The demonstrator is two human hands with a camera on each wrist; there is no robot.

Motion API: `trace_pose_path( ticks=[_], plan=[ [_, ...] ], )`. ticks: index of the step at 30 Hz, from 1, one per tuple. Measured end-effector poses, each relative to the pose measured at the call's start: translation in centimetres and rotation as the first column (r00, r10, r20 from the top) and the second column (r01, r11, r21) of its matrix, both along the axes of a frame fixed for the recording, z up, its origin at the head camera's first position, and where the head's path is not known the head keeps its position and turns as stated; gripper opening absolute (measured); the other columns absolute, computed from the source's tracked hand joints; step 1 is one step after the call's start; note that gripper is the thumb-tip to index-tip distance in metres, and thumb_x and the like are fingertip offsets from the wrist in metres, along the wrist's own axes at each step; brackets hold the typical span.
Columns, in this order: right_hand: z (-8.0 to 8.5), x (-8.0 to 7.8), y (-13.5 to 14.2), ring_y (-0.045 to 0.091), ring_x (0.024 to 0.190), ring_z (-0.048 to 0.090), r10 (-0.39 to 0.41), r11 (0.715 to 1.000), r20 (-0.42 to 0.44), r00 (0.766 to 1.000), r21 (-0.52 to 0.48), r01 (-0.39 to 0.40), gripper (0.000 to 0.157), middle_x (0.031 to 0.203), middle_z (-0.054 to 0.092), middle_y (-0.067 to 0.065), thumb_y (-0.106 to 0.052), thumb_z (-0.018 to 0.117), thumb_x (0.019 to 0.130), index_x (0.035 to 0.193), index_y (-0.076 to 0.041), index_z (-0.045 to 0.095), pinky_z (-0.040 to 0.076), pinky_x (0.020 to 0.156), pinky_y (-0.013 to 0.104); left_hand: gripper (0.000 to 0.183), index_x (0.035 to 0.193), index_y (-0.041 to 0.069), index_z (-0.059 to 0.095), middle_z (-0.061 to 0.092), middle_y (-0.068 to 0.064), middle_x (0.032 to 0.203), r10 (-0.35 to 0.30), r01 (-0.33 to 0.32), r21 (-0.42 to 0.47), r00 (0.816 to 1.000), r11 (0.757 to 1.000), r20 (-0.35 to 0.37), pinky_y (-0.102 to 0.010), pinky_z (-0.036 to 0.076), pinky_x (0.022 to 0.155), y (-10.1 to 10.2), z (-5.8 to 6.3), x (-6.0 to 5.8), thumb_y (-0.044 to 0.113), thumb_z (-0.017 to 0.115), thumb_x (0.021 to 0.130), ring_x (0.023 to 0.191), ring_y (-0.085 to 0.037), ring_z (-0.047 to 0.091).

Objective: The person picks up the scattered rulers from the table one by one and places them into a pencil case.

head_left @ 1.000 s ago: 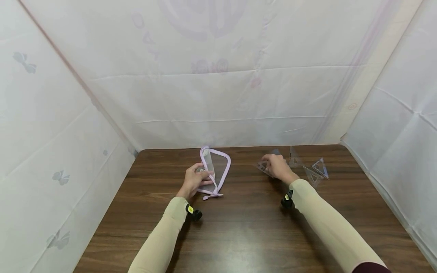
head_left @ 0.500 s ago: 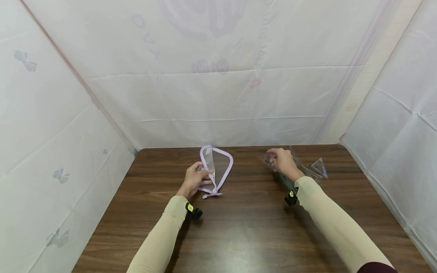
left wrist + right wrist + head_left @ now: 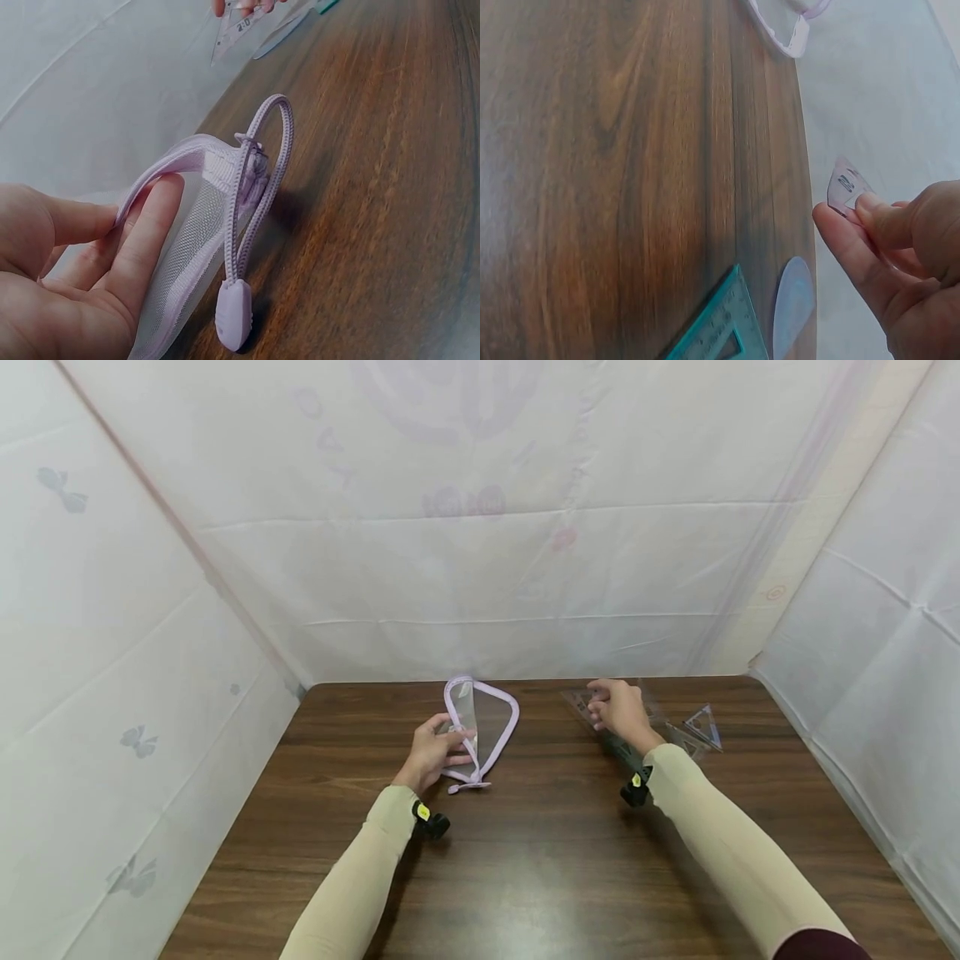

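Observation:
My left hand [image 3: 433, 752] holds a see-through mesh zip pouch [image 3: 495, 717] with lavender edging, its mouth spread apart. In the left wrist view the thumb and fingers grip the pouch's lavender edge [image 3: 196, 146], and a looped zipper pull [image 3: 234, 315] hangs in front. Over at the right, my right hand [image 3: 618, 710] pinches a clear plastic set square [image 3: 846, 184] between thumb and forefinger, raised above the table. Below that hand lie a teal-edged set square [image 3: 739, 304] and a bluish rounded plastic piece [image 3: 793, 304], partly cut off by the right wrist view's edge.
More clear set squares lie right of my right hand, one with bluish edges [image 3: 705, 727] overlapping another [image 3: 684, 741]. The dark wooden table [image 3: 510, 860] ends at the back against a pale printed sheet [image 3: 450, 602]. Similar sheets hang at both sides.
My right hand has picked the clear set square up from the table and drawn back slightly, uncovering the teal one beneath. The pouch's mouth has spread a little wider in my left hand.

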State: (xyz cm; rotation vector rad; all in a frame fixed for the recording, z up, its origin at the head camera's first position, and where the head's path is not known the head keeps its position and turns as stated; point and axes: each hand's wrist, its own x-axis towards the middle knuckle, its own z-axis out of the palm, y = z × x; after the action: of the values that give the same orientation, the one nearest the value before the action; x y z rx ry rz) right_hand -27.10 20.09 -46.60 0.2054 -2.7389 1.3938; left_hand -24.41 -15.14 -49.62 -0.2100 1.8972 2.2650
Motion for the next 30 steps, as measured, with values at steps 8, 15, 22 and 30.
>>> trace_pose_path(
  ticks=[8, 15, 22, 30],
  plan=[
    [0.1, 0.0, -1.1, 0.027, 0.075, 0.074, -0.031, 0.998, 0.004, 1.000, -0.060, 0.031, 0.039, 0.102, 0.073, 0.023, 0.004, 0.066, 0.097, 0.135, 0.002, 0.062, 0.065, 0.062, 0.038, 0.034, 0.129, -0.002, 0.057, 0.072, -0.020, 0.104, 0.004, -0.004, -0.011, 1.000, 1.000, 0.014, -0.045, 0.066, 0.068, 0.2, 0.2, 0.0, -0.006, 0.066, 0.096, 0.073, -0.021, 0.069],
    [0.0, -0.2, -1.9, 0.028, 0.073, 0.074, -0.035, 0.995, 0.010, 0.999, -0.094, 0.036, 0.039, 0.100, 0.073, 0.023, 0.005, 0.067, 0.097, 0.135, 0.003, 0.062, 0.065, 0.062, 0.037, 0.034, 0.128, -0.004, 0.051, 0.069, -0.023, 0.108, 0.006, -0.005, -0.043, 1.000, 0.999, 0.019, -0.044, 0.066, 0.069, 0.3, 0.2, 0.1, -0.006, 0.065, 0.097, 0.073, -0.021, 0.070],
    [-0.1, -0.4, -2.9, 0.024, 0.071, 0.073, -0.035, 0.993, 0.019, 0.999, -0.113, 0.036, 0.038, 0.099, 0.073, 0.022, 0.005, 0.066, 0.098, 0.136, 0.003, 0.062, 0.066, 0.064, 0.041, 0.032, 0.126, -0.003, 0.051, 0.069, -0.030, 0.115, 0.026, -0.025, -0.063, 0.999, 0.998, 0.023, -0.045, 0.066, 0.070, 0.5, 0.1, 0.3, -0.009, 0.061, 0.097, 0.073, -0.022, 0.069],
    [0.1, -0.7, -4.2, 0.023, 0.069, 0.074, -0.043, 0.990, 0.023, 0.999, -0.137, 0.045, 0.040, 0.097, 0.075, 0.020, 0.005, 0.070, 0.095, 0.134, 0.000, 0.064, 0.065, 0.060, 0.036, 0.031, 0.123, -0.004, 0.051, 0.072, -0.027, 0.105, 0.025, -0.024, -0.053, 1.000, 0.998, 0.009, -0.043, 0.066, 0.069, 0.9, 0.2, 0.3, -0.010, 0.063, 0.096, 0.071, -0.024, 0.072]
  ],
)
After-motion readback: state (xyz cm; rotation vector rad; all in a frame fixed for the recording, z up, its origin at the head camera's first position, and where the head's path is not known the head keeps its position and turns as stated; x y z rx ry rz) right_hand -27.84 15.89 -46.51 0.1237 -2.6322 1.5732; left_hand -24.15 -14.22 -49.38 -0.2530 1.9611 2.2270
